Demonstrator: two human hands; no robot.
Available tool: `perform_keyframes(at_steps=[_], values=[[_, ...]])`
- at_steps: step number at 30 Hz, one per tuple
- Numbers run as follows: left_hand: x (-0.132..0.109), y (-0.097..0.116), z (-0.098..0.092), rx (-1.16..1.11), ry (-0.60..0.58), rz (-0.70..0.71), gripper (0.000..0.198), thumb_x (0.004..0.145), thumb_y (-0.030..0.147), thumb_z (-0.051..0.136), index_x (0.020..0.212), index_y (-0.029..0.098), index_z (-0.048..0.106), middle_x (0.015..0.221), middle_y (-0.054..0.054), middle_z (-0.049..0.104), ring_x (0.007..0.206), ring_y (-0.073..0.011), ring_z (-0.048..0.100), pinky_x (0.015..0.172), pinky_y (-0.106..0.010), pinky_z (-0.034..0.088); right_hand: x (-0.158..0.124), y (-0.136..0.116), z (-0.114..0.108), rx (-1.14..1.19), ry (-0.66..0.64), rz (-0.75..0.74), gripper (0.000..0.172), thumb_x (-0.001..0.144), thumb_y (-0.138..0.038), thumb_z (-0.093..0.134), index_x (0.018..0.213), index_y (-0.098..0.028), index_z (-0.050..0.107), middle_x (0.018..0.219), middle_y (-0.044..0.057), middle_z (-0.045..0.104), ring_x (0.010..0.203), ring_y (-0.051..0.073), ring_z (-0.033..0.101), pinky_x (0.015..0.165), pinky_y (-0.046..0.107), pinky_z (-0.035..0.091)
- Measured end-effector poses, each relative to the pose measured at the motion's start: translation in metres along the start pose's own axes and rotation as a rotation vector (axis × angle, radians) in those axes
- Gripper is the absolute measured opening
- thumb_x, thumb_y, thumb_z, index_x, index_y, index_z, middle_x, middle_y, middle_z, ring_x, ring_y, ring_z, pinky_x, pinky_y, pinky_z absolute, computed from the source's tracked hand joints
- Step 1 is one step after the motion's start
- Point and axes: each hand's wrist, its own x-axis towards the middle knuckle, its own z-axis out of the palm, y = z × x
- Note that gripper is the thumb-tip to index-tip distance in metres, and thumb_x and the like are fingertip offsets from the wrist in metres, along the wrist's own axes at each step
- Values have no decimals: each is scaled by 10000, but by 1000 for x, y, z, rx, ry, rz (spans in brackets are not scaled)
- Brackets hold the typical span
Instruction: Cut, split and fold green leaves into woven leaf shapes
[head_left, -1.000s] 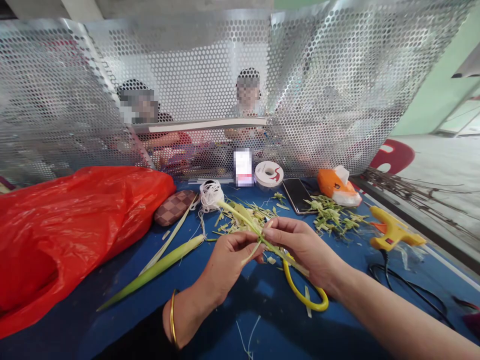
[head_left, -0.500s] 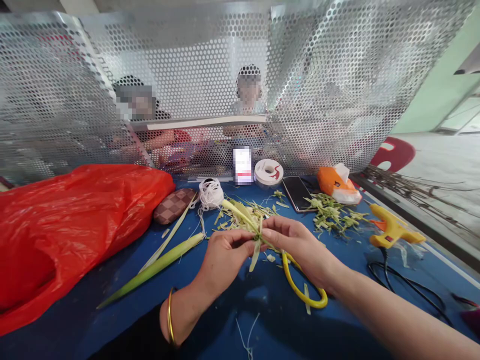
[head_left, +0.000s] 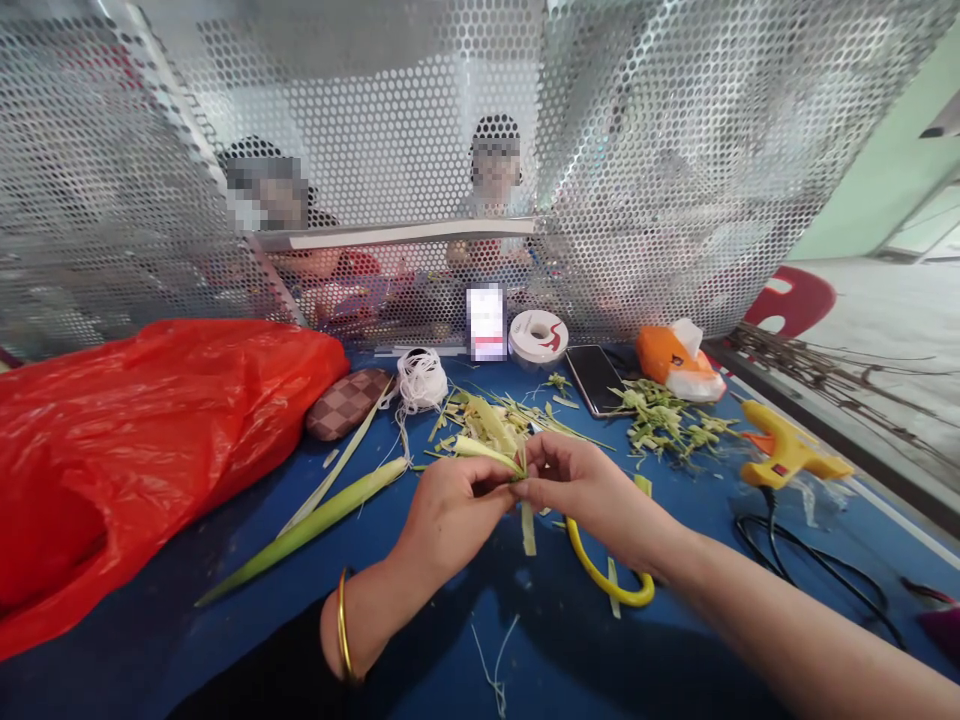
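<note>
My left hand [head_left: 450, 515] and my right hand [head_left: 581, 490] meet over the middle of the blue table [head_left: 480, 640], both pinched on a pale green leaf strip [head_left: 491, 453]. One end of the strip points up and left, another end hangs down below my fingers. Yellow-handled scissors [head_left: 609, 580] lie under my right wrist. A long folded green leaf [head_left: 315, 520] lies left of my left hand. A gold bangle sits on my left wrist.
A red plastic bag [head_left: 127, 440] fills the left. Behind lie a checkered pouch [head_left: 346, 402], white thread ball [head_left: 421, 380], tape roll [head_left: 538, 338], phone [head_left: 596, 380], orange tissue pack [head_left: 679, 362], leaf scraps [head_left: 664, 425] and a yellow glue gun [head_left: 787, 455]. Two people sit behind the perforated metal screen [head_left: 637, 180].
The long strip that ran toward the thread ball has been folded shorter between my fingers. Its free end now hangs straight down. Both hands shifted slightly up the table.
</note>
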Motion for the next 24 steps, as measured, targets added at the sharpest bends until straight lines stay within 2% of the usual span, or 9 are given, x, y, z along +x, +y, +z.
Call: perform_keyframes(at_steps=[3, 6, 11, 13, 18, 22, 24], values=[[1, 1, 0, -98, -13, -19, 163, 712, 209, 663, 809, 202, 794, 715, -37, 751, 666, -194, 647, 616, -267, 462, -2, -6, 0, 123, -33, 76, 123, 645, -160, 638, 720, -213, 556, 634, -49, 552, 595, 130, 568, 580, 263, 438], [0, 3, 0, 47, 21, 26, 185, 687, 164, 660, 798, 224, 796, 716, -21, 751, 680, -197, 644, 622, -266, 441, -4, -6, 5, 186, -38, 90, 172, 616, -169, 704, 707, -199, 560, 663, -50, 564, 565, 107, 540, 531, 236, 420], [-3, 5, -2, 250, 37, 89, 177, 742, 209, 612, 751, 224, 788, 658, -8, 721, 625, -183, 605, 585, -261, 381, -4, 1, 14, 275, 107, 53, 256, 604, -271, 786, 726, -190, 576, 638, -60, 560, 578, 99, 517, 571, 235, 406], [-3, 3, -2, 254, 37, 104, 192, 768, 244, 595, 715, 215, 778, 628, -8, 705, 597, -175, 587, 577, -260, 369, -3, 3, 15, 265, 138, 43, 243, 618, -284, 773, 717, -192, 570, 622, -62, 556, 584, 108, 526, 593, 248, 411], [-1, -3, -1, 220, 5, 74, 151, 717, 215, 619, 719, 205, 769, 621, 3, 697, 623, -184, 598, 546, -247, 352, -2, 9, 13, 25, 145, -18, 203, 630, -231, 752, 687, -200, 560, 562, -80, 489, 520, 95, 432, 494, 233, 302], [1, -2, -2, 219, -8, 35, 192, 774, 267, 596, 698, 211, 764, 627, -11, 715, 615, -187, 631, 580, -263, 400, -1, 10, 13, 126, 118, -4, 150, 691, -265, 709, 686, -208, 570, 569, -56, 567, 537, 117, 511, 532, 254, 364], [1, -1, -2, 162, -22, 28, 204, 794, 301, 603, 717, 214, 770, 647, -21, 727, 640, -194, 653, 616, -271, 431, 0, 7, 12, 177, 127, 8, 162, 677, -271, 725, 655, -204, 579, 575, -41, 604, 549, 129, 550, 566, 272, 404]])
